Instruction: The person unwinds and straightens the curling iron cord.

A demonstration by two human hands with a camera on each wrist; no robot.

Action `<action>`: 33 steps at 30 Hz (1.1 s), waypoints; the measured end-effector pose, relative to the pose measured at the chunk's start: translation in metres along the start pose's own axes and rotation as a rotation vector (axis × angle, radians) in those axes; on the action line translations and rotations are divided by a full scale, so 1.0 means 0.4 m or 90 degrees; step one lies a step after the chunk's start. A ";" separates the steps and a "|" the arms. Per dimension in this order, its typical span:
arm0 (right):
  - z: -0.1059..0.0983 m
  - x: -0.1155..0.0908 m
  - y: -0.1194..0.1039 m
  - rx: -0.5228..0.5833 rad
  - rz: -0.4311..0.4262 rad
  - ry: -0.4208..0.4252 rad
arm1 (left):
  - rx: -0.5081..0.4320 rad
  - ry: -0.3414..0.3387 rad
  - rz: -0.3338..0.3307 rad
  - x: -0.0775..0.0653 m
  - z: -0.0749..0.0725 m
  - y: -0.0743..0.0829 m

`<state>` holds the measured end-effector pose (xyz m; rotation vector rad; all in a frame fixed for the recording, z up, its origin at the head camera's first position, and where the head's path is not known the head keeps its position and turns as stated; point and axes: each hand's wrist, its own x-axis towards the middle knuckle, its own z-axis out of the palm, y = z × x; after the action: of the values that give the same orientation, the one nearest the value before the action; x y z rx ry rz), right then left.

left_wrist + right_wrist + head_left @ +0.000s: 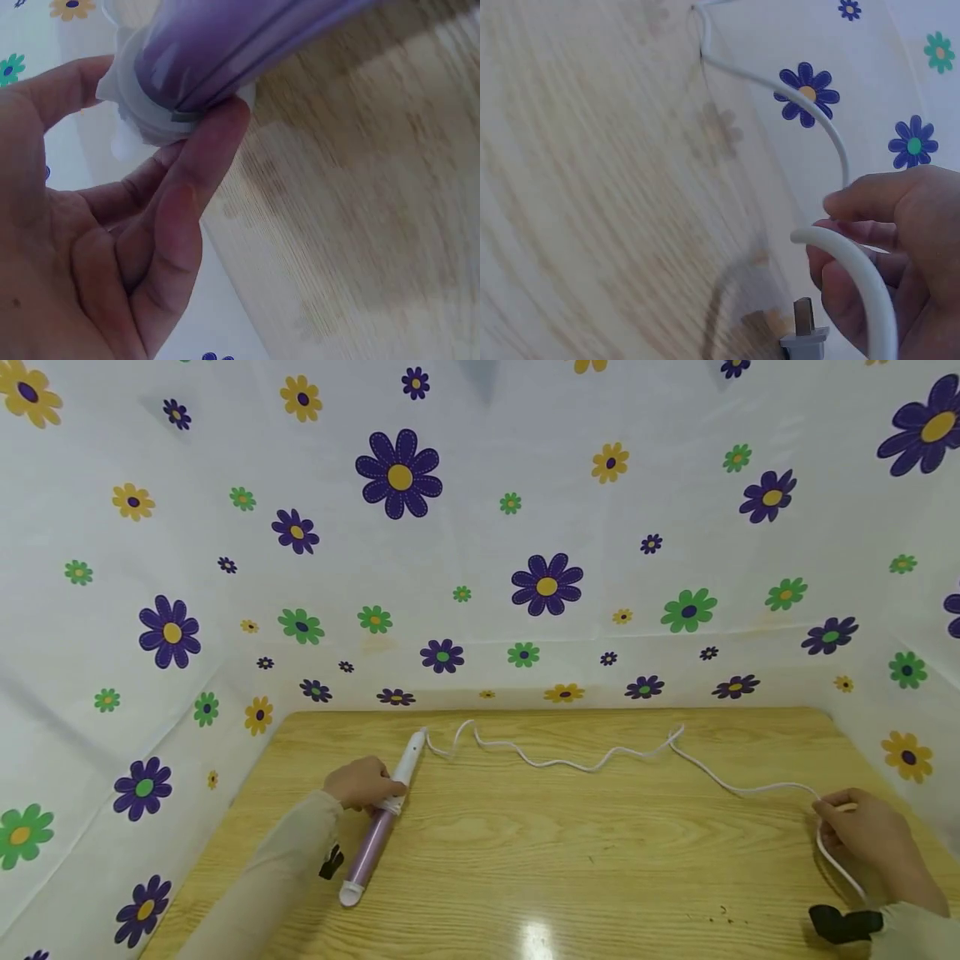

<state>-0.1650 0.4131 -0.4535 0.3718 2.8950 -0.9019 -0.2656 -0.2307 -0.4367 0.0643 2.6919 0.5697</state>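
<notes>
A curling iron (371, 850) with a white handle and a purple barrel lies slanted at the left of the wooden table, its white tip toward me. My left hand (363, 782) grips it where handle and barrel meet. In the left wrist view, thumb and fingers close round the white collar below the barrel (217, 52). From the handle's far end a white power cord (558, 763) runs in waves across the table to the right. My right hand (870, 837) pinches the cord near the right edge. Below its fingers, a two-pin plug (805, 341) shows in the right wrist view.
The wooden table (570, 852) meets a white flower-print cloth (480, 543) at the back and both sides. Small dark specks (723, 910) mark the tabletop at the right front. A black strap piece (843, 924) sits at the right wrist.
</notes>
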 end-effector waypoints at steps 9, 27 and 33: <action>0.014 0.004 -0.062 0.067 -0.029 0.028 | -0.085 -0.028 -0.004 -0.012 0.020 -0.013; 0.063 0.043 -0.133 0.111 -0.093 -0.034 | -0.139 -0.052 0.046 -0.071 0.050 0.022; 0.035 0.002 -0.094 0.119 -0.157 -0.079 | -0.138 -0.022 0.118 -0.102 0.035 -0.021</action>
<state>-0.1752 0.3751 -0.4446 -0.0309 2.7911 -1.1911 -0.2223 -0.2380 -0.4373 0.2643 2.5900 0.9058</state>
